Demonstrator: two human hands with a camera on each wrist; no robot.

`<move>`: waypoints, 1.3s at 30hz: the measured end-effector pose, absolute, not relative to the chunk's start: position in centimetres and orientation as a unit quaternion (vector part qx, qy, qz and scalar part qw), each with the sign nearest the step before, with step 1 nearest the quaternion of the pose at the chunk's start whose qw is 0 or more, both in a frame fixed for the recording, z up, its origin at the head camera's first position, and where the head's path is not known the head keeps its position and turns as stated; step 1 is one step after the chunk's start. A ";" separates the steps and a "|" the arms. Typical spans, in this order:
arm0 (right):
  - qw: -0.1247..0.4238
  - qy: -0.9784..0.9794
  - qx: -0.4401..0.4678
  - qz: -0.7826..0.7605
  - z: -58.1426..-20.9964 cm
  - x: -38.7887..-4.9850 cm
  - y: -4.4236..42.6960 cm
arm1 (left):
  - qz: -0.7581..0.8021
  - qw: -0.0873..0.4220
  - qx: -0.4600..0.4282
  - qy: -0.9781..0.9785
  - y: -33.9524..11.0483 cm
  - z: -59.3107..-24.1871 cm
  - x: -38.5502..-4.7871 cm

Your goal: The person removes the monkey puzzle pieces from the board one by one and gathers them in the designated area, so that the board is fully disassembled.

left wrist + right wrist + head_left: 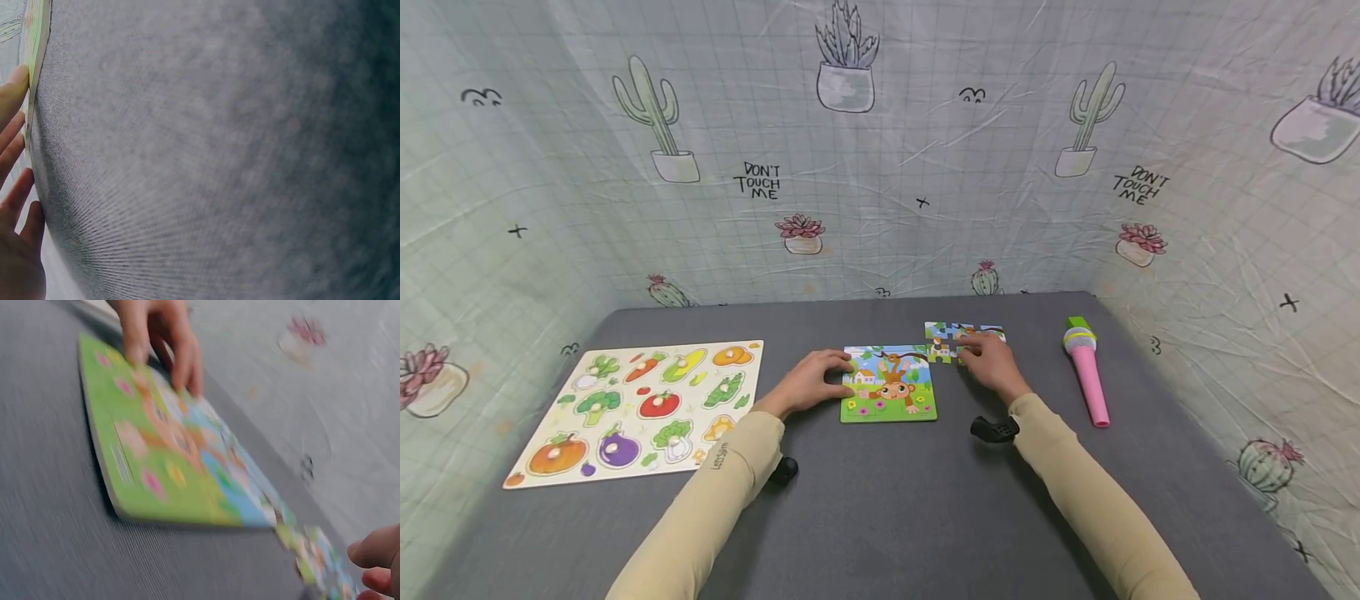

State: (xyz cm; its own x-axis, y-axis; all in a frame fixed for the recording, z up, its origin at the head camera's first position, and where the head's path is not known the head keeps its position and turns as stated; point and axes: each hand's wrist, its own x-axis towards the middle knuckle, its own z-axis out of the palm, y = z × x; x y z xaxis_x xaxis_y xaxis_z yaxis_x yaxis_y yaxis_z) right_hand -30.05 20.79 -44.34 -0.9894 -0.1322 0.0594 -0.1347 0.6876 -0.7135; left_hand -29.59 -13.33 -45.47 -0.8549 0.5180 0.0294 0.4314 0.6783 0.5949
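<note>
A square monkey puzzle board [891,385] lies flat on the grey table. My left hand [808,382] rests at its left edge, thumb and fingers spread and touching the rim; the right wrist view shows this hand [164,344] at the far side of the board [100,394]. Interlocking puzzle pieces [938,350] lie beyond the board's upper right corner. Over their right part is my right hand [992,363], fingers loosely bent with the tips at the pieces. In the right wrist view its fingers [374,549] are beside the pieces [312,556]; nothing is seen held, though the hand hides some pieces.
A cream board with vegetable pictures [700,400] lies on the left of the table. On the right lies a pink toy microphone [1090,379] with a green end. A patterned cloth [880,167] hangs behind the table and along both sides.
</note>
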 end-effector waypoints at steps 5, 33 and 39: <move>-0.050 -0.903 0.098 0.416 -43.6 -28.9 18.4 | 0.300 0.073 0.259 0.915 -13.2 -45.5 -29.6; -0.117 -0.890 0.225 0.379 -44.7 -27.5 14.8 | 0.296 0.076 0.245 0.920 -13.3 -45.7 -29.7; -0.105 -0.895 0.222 0.373 -44.6 -27.5 14.6 | 0.296 0.077 0.250 0.919 -13.3 -45.6 -29.8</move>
State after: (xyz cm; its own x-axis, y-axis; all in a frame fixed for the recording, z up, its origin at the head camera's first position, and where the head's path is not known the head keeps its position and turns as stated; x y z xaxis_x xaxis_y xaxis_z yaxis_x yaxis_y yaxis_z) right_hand -27.54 14.56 -44.56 -0.8788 -0.4766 -0.0224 -0.3196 0.6229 -0.7141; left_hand -29.79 -13.26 -45.62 -0.8629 0.5054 0.0075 0.4145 0.6991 0.5826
